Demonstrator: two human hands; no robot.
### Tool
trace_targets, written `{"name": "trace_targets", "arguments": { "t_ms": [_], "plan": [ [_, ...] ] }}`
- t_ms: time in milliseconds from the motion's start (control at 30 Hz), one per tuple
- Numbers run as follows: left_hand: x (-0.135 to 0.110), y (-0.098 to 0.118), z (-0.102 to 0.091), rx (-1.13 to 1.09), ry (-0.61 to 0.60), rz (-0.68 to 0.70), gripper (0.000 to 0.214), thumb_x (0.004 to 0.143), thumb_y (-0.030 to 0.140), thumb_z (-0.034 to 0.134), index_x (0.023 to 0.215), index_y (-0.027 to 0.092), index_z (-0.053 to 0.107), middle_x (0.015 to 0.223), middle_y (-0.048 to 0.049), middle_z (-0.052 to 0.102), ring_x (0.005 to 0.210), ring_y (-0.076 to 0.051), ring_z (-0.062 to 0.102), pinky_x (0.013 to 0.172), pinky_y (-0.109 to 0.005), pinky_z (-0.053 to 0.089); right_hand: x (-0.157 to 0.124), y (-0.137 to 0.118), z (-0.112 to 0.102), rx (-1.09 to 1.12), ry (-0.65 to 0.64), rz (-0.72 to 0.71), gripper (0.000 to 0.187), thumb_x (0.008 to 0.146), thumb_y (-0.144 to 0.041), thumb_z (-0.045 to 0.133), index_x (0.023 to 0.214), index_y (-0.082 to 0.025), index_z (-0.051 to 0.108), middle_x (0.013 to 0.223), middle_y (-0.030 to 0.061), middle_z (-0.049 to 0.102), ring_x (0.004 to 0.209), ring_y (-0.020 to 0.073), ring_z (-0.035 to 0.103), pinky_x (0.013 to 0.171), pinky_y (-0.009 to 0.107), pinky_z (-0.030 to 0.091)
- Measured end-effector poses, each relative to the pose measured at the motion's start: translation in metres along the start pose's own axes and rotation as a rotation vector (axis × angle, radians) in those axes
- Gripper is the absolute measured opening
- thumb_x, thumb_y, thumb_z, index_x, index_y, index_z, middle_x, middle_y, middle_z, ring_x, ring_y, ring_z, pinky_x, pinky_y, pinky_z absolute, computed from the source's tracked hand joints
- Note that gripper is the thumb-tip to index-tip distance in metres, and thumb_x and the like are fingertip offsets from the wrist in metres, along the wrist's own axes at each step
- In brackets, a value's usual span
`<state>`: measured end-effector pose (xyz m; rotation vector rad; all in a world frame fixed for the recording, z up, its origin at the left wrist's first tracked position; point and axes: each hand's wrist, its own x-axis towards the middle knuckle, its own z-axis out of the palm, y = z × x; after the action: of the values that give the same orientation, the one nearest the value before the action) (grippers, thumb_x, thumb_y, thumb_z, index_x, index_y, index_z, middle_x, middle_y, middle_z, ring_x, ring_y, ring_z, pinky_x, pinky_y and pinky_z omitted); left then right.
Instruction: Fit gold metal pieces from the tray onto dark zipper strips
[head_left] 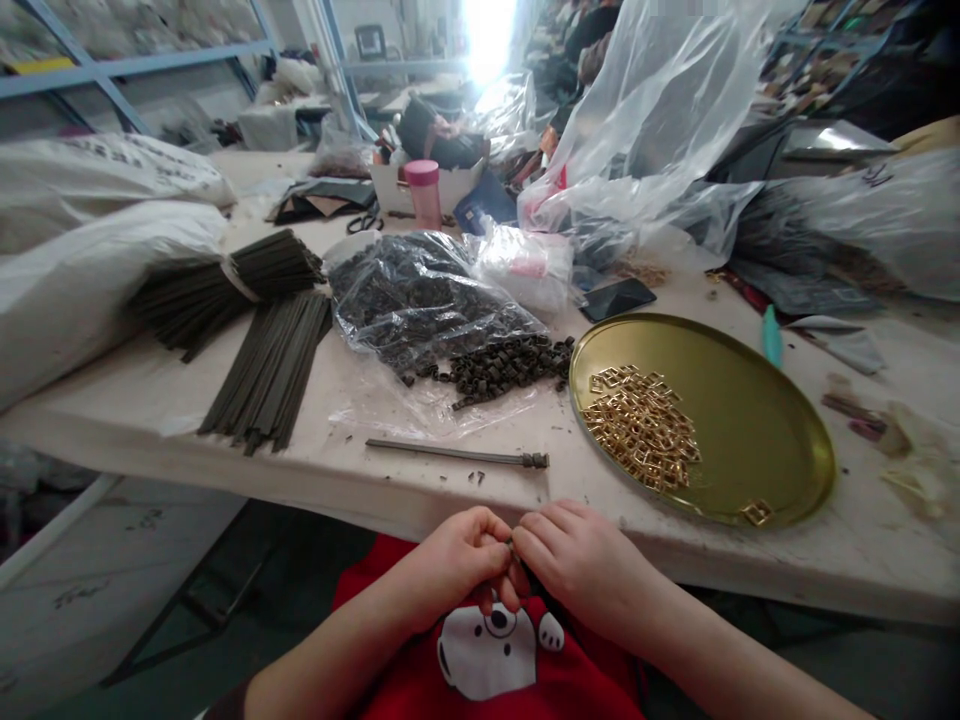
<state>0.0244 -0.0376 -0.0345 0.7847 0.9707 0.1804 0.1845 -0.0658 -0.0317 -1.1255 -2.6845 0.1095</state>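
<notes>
My left hand (457, 558) and my right hand (581, 560) meet just below the table's front edge, over my red shirt. Both are closed in a pinch around a small dark piece (510, 546) between the fingertips; I cannot make out what it is. On the table just ahead lies a thin dark strap (456, 455) with a small loop on its right end. Beyond it, small dark loops (504, 368) spill from a clear plastic bag (420, 290). To the right, a round gold tray (757, 420) carries a heap of gold buckles (643, 425).
Bundles of dark straps (262, 340) lie at the left beside white sacks (82, 270). A black phone (617, 298), a pink-capped bottle (424, 192), a teal tool (771, 335) and large plastic bags (660, 130) crowd the back and right. A loose buckle (756, 513) sits on the tray's near rim.
</notes>
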Motion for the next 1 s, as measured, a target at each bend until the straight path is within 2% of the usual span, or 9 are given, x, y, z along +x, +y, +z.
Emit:
{"name": "trace_targets", "arguments": {
  "t_ms": [100,200,367,500,700,867,1000],
  "plan": [
    [0.001,0.003,0.002,-0.015,-0.025,-0.013,0.002,0.069,0.013,0.050,0.069,0.012,0.052,0.050,0.0014,0.061,0.036,-0.004,0.048,0.033,-0.011,0.033,-0.004,0.002,0.006,-0.007,0.033,0.004,0.014,0.082,-0.013,0.049,0.070,-0.016,0.056,0.064,0.0030,0.060,0.058,0.0174,0.052,0.056,0.031,0.037],
    [0.000,0.006,0.003,-0.052,-0.089,-0.013,0.011,0.066,0.009,0.047,0.062,0.010,0.057,0.047,0.0012,0.059,0.033,-0.002,0.044,0.032,-0.010,0.031,-0.010,0.003,0.010,0.062,0.102,0.057,0.014,0.084,-0.015,0.047,0.075,-0.016,0.057,0.070,0.0044,0.063,0.062,0.0176,0.054,0.060,0.030,0.040],
    [-0.004,0.006,0.006,-0.087,-0.030,-0.001,0.008,0.065,0.008,0.048,0.066,0.011,0.055,0.050,0.0019,0.060,0.036,-0.003,0.047,0.033,-0.009,0.034,-0.019,0.002,0.013,0.193,0.178,0.133,0.015,0.086,-0.013,0.045,0.090,-0.015,0.059,0.089,0.0075,0.067,0.074,0.0179,0.059,0.067,0.029,0.044],
    [-0.004,0.003,0.010,-0.042,0.035,0.037,0.012,0.066,0.006,0.046,0.075,0.013,0.050,0.054,0.0030,0.061,0.037,-0.003,0.049,0.035,-0.010,0.036,-0.021,0.000,0.015,0.311,0.185,0.211,0.013,0.083,-0.010,0.048,0.085,-0.017,0.059,0.091,0.0069,0.067,0.081,0.0187,0.061,0.071,0.030,0.046],
    [-0.004,-0.007,0.015,0.056,0.119,0.088,0.014,0.070,0.008,0.041,0.082,0.015,0.044,0.059,0.0027,0.062,0.044,-0.007,0.056,0.035,-0.013,0.036,-0.013,-0.003,0.009,0.651,0.099,0.526,0.012,0.077,-0.008,0.056,0.071,-0.019,0.056,0.082,0.0022,0.062,0.077,0.0155,0.058,0.069,0.026,0.046],
    [-0.006,-0.009,0.017,0.066,0.145,0.121,0.011,0.072,0.010,0.043,0.081,0.015,0.044,0.059,0.0023,0.061,0.044,-0.007,0.056,0.036,-0.014,0.036,-0.015,-0.008,0.011,0.743,0.145,0.532,0.018,0.076,-0.004,0.053,0.065,-0.019,0.052,0.087,0.0030,0.059,0.081,0.0151,0.057,0.073,0.026,0.045],
    [-0.007,-0.008,0.018,0.073,0.146,0.154,0.010,0.073,0.013,0.044,0.083,0.014,0.044,0.061,0.0023,0.060,0.045,-0.007,0.056,0.036,-0.013,0.036,-0.019,-0.012,0.015,0.735,0.245,0.564,0.014,0.078,-0.007,0.051,0.072,-0.020,0.053,0.090,0.0034,0.059,0.084,0.0155,0.057,0.076,0.028,0.045]
  ]
}}
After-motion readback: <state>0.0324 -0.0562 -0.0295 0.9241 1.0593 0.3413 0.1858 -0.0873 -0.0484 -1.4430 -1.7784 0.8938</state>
